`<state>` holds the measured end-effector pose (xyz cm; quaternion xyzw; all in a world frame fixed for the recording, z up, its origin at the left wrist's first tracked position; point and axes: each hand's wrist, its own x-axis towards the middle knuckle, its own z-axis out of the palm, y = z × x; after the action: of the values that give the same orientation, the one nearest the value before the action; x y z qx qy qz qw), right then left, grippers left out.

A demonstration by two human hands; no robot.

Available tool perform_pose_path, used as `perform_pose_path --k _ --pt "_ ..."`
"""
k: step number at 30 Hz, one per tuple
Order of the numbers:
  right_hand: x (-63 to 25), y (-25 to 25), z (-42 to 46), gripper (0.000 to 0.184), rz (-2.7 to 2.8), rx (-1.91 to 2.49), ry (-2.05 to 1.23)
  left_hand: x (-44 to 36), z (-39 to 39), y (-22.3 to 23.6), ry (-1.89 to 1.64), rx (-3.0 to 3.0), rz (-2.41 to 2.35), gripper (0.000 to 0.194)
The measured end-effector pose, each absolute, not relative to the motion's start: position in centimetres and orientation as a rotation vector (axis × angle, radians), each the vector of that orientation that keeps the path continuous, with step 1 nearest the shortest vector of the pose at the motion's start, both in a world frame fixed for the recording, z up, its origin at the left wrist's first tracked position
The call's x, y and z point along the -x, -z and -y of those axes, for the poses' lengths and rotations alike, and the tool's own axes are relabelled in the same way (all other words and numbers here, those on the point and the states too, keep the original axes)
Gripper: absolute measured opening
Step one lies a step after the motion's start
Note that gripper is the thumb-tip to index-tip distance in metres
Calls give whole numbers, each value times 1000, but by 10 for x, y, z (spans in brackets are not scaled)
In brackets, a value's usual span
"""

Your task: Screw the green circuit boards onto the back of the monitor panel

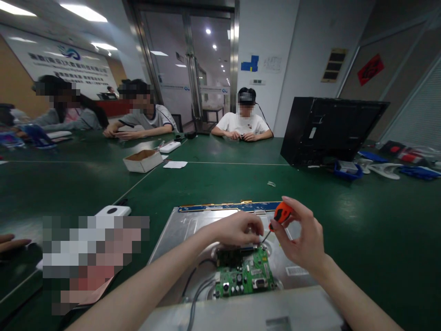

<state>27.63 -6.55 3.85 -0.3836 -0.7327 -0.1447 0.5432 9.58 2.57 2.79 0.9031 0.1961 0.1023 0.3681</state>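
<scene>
My right hand (305, 234) grips the orange and black handle of a small screwdriver (282, 212). Its thin shaft slants down to the upper right corner of a green circuit board (244, 271). Just left of the shaft, my left hand (239, 228) is curled, with thumb and fingers pressed together at the board's far edge. Whatever those fingers pinch, if anything, is hidden. The board lies on the metal back of a flat display panel (296, 271), which has a blue strip board (220, 208) along its far edge. Grey cables (198, 299) run from the board's left side.
A black monitor (332, 131) stands at the right, near a blue tray (347, 171) of parts. An open cardboard box (143, 162) and a white power bank (115, 210) sit on the left of the green table (220, 181). Several people sit across the table.
</scene>
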Motion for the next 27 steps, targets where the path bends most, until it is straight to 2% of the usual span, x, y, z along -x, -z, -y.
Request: perform_pose_path --k 8,14,21,27 --pt "-283 -47 68 43 1682 961 301 -66 -48 -57 -206 -2439 -859 10" --pt "-287 -57 89 42 1637 1012 193 -49 -40 -47 -86 -2461 -1017 13" --pt "-292 -54 116 37 1552 1215 140 -49 -25 -33 -116 -2432 -1107 6" --pt "-293 -48 125 31 1412 1298 19 -49 -22 -32 -139 -2375 -1140 9"
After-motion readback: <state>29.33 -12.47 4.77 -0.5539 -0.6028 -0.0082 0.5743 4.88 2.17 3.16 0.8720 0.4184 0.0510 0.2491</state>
